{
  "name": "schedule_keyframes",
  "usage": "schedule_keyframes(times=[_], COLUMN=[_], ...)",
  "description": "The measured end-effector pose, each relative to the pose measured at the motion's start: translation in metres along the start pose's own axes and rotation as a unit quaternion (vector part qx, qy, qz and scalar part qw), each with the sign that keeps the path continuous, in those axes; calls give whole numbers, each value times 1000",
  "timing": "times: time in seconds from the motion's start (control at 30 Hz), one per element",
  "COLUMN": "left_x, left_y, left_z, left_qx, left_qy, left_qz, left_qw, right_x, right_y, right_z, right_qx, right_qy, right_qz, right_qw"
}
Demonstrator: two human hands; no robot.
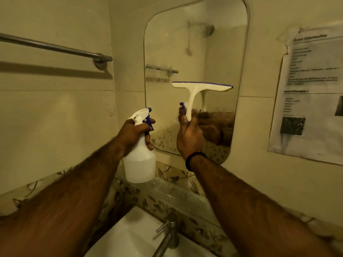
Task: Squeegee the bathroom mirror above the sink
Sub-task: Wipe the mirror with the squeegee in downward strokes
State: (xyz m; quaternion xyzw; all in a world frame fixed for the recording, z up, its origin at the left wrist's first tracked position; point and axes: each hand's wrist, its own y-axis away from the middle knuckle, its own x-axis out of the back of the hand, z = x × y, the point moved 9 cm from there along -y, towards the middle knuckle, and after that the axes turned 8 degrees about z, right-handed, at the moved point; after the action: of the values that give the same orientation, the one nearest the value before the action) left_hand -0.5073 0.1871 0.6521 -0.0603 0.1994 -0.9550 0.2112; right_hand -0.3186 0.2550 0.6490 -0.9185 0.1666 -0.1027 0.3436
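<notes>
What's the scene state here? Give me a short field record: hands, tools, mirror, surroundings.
left hand: grips spray bottle at the neck, finger on trigger
right hand: holds squeegee by its handle
squeegee blade: horizontal, about mid-height against the mirror
mirror: droplets and streaks visible
below: sink with tap
left wall: towel bar
right wall: paper notice

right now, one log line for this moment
right hand grips squeegee on mirror | left hand holds spray bottle | lower glass wet

notice [313, 89] text blurred, sink [133, 238] cut off below
</notes>
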Motion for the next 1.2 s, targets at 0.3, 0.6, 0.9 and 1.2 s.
schedule_keyframes(times=[0.3,0.6,0.9,1.2], left_x=[-6,-2,-3,-9], left_y=[12,24,32,39], left_z=[-14,-21,-25,-28], left_qx=[12,13,18,30], left_qy=[3,-7,-8,1], left_qz=[-16,-19,-22,-32], left_qw=[1000,1000,1000,999], right_x=[-1,3,7,11], right_y=[48,77,99,119], right_z=[44,58,62,73], right_qx=[-43,-75,-91,-122], right_qy=[24,43,56,67], right_qz=[-20,-20,-26,-39], right_qw=[999,996,994,989])
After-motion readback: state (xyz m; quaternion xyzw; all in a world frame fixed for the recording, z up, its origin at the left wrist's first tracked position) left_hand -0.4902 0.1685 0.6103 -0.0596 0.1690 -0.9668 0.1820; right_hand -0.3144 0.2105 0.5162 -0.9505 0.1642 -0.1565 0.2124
